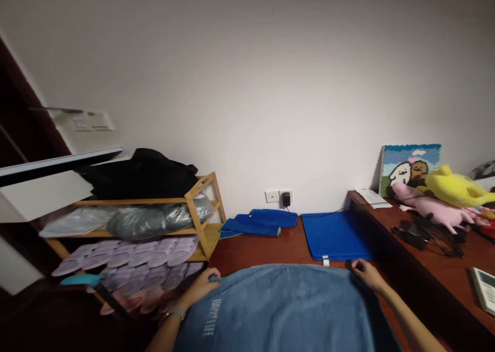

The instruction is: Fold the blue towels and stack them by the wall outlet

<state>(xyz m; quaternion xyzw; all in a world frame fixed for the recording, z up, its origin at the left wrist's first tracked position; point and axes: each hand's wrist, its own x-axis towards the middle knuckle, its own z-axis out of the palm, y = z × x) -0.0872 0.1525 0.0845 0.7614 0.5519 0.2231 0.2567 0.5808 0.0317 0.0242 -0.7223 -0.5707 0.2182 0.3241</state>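
Observation:
A blue-grey towel (pixel 286 305) with "HAPPY LIFE" lettering near its left side is spread between my hands above the brown wooden surface. My left hand (pixel 201 287), with a watch on its wrist, pinches the far left corner. At the far right corner, my right hand (pixel 366 273) has its fingers closed on the towel's edge. Just beyond the towel lies a flat, folded bright blue cloth (pixel 336 236) with a white tag. A second blue cloth (pixel 259 222), loosely folded with green edging, rests farther left by the wall. The towel's near end runs out of view.
To the left stands a wooden rack (pixel 211 207) with several lilac slippers (pixel 149 254), plastic-wrapped items and a black bag (pixel 145 174). A raised desk (pixel 429 254) on the right carries plush toys (pixel 433 205), cables and a picture (pixel 410 166). An adapter (pixel 286 199) is plugged into the wall.

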